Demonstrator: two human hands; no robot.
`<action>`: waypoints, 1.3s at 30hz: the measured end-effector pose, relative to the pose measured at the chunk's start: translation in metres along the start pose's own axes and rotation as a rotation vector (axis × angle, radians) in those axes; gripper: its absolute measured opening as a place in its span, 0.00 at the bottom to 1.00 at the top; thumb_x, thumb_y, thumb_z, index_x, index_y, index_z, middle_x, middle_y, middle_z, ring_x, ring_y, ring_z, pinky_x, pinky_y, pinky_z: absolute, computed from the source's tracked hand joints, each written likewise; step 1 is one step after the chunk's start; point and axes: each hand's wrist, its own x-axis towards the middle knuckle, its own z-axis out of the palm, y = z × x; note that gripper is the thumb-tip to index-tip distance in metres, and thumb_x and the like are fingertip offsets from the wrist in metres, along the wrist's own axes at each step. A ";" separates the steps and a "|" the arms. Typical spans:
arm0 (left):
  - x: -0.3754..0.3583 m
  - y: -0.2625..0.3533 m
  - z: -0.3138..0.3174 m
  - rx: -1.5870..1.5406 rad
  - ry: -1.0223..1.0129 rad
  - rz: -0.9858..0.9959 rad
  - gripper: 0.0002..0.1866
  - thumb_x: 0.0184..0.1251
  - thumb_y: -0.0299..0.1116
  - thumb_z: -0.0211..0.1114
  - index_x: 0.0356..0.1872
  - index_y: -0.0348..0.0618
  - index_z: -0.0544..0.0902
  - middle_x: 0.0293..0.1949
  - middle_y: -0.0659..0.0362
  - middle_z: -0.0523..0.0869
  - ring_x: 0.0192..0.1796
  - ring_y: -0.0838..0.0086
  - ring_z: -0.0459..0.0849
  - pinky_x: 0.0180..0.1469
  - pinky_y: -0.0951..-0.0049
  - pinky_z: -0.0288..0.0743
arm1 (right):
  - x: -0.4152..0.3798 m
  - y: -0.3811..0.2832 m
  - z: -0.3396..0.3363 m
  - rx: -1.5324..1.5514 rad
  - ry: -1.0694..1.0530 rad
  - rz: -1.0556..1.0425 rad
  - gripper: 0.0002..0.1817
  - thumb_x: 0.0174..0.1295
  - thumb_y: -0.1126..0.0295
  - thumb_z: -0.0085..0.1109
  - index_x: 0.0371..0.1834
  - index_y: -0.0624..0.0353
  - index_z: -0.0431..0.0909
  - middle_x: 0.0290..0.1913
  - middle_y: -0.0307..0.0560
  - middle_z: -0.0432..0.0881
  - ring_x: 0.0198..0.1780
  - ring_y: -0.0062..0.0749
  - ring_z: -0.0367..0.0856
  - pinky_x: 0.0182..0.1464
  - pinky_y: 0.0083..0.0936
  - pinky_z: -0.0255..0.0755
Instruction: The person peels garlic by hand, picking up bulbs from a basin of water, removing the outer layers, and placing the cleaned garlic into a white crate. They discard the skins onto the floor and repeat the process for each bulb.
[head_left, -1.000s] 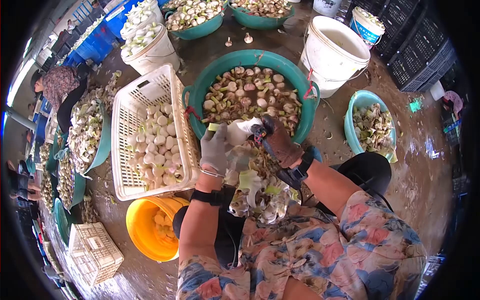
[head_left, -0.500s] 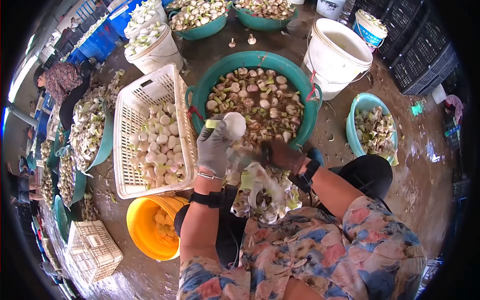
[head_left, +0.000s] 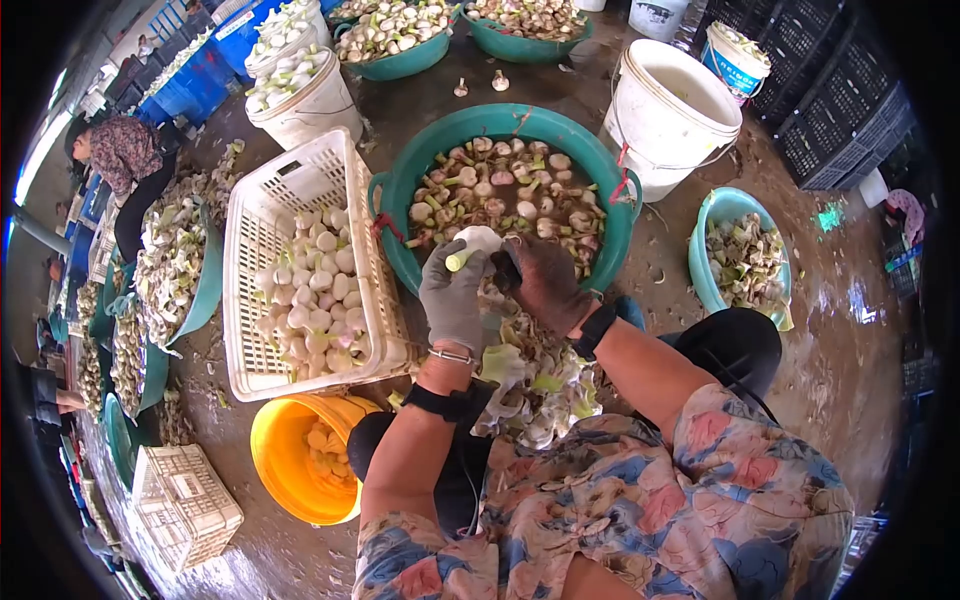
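Note:
My left hand (head_left: pixel 450 302), in a grey glove, is closed around a white garlic bulb (head_left: pixel 478 237) with a short pale-green stem pointing toward me. My right hand (head_left: pixel 548 284), in a dark brown glove, has curled fingers against the bulb's right side; whatever is between them is hidden. Both hands are over the near rim of a green tub (head_left: pixel 618 190) of unpeeled garlic in brown water. Below them lies a heap of garlic skins and leaves (head_left: pixel 535 385). Left of my hands, a white slatted crate (head_left: pixel 238 250) holds peeled bulbs.
A yellow bucket (head_left: pixel 268 465) with pale pieces stands front left. Beyond the tub are a white bucket (head_left: pixel 650 140) and more garlic tubs (head_left: pixel 400 65). A teal basin (head_left: pixel 702 265) of peelings sits right, near black crates (head_left: pixel 835 135). Another person (head_left: pixel 120 160) crouches at left.
My left hand has turned the bulb so its stem points toward me and shifted right. My right hand has come up and left to meet the bulb.

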 end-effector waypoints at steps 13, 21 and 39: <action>0.009 0.026 -0.012 0.359 -0.316 0.155 0.13 0.61 0.29 0.64 0.46 0.40 0.78 0.51 0.57 0.78 0.51 0.73 0.77 0.49 0.77 0.72 | 0.003 0.050 -0.010 0.193 -0.095 0.279 0.08 0.48 0.67 0.59 0.31 0.55 0.77 0.29 0.52 0.80 0.32 0.50 0.80 0.33 0.39 0.72; 0.006 0.048 -0.009 -0.471 -0.392 -0.324 0.17 0.69 0.38 0.52 0.53 0.40 0.71 0.57 0.49 0.73 0.58 0.59 0.73 0.58 0.54 0.71 | -0.081 0.028 0.019 0.075 -1.068 0.119 0.11 0.49 0.62 0.57 0.34 0.54 0.77 0.30 0.53 0.81 0.38 0.50 0.80 0.43 0.43 0.70; 0.028 0.006 -0.006 0.153 -0.121 -0.414 0.15 0.68 0.40 0.54 0.50 0.43 0.74 0.42 0.61 0.79 0.44 0.74 0.79 0.43 0.75 0.71 | 0.101 0.168 -0.084 1.662 0.224 0.489 0.19 0.68 0.54 0.40 0.42 0.59 0.71 0.36 0.46 0.79 0.37 0.33 0.79 0.45 0.28 0.76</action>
